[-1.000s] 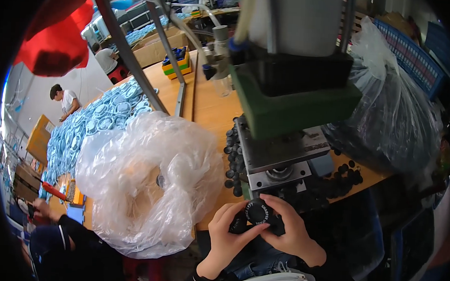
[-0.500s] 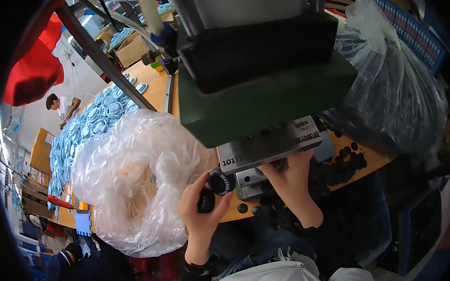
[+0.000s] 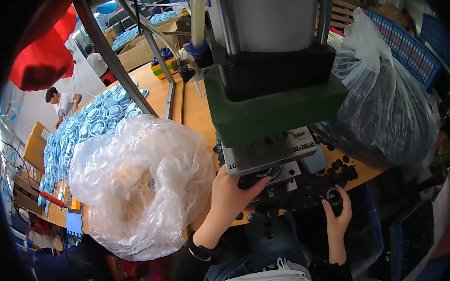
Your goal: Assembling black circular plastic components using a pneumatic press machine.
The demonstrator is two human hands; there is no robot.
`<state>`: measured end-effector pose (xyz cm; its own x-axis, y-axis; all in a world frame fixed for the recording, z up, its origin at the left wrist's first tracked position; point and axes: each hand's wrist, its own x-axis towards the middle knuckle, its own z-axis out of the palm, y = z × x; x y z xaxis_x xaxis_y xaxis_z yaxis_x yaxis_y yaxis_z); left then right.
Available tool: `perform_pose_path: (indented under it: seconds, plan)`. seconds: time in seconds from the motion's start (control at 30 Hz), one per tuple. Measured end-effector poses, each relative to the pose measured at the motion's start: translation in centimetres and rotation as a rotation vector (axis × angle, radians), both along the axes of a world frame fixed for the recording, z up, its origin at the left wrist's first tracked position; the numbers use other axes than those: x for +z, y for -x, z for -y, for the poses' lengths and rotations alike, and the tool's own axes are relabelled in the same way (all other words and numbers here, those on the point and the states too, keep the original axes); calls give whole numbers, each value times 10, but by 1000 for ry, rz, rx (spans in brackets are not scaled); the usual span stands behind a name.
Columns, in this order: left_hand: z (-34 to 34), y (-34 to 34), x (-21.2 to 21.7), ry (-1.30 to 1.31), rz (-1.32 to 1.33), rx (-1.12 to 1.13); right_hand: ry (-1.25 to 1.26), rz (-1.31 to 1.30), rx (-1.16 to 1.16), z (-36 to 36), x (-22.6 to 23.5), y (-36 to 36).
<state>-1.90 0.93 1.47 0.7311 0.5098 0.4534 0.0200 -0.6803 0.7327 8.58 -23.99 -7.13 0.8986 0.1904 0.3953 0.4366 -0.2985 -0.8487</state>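
Note:
My left hand (image 3: pixel 230 196) holds a round black part (image 3: pixel 256 177) at the base plate of a press machine (image 3: pixel 273 100) with a green block and a grey cylinder above. My right hand (image 3: pixel 337 213) grips another round black part (image 3: pixel 334 198) low at the right, beside a pile of several small black parts (image 3: pixel 338 169) on the wooden bench (image 3: pixel 196 113).
A large clear plastic bag (image 3: pixel 139 179) lies crumpled left of my left hand. Another filled clear bag (image 3: pixel 387 103) stands at the right by a blue crate (image 3: pixel 410 46). Several light blue parts (image 3: pixel 80 130) cover the far left table, where another person (image 3: pixel 64 101) works.
My right hand has left the press base and dropped to the lower right, now holding a black part. My left hand has moved up under the press plate with its part.

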Motion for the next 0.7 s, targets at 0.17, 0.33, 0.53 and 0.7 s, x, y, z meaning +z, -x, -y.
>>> perform_pose_path:
  seconds: [0.17, 0.33, 0.53, 0.7]
  plan:
    - [2, -20, 4, 113, -12, -14, 304, -105, -157, 65, -51, 2]
    - [5, -16, 5, 39, -96, 52, 589, -313, -209, 111, -106, 3]
    - [15, 34, 9, 14, 2, 119, 671, -652, -144, 142, -172, 9]
    - [5, 74, -15, 72, 52, 164, 659, -316, -126, 110, -169, 2]
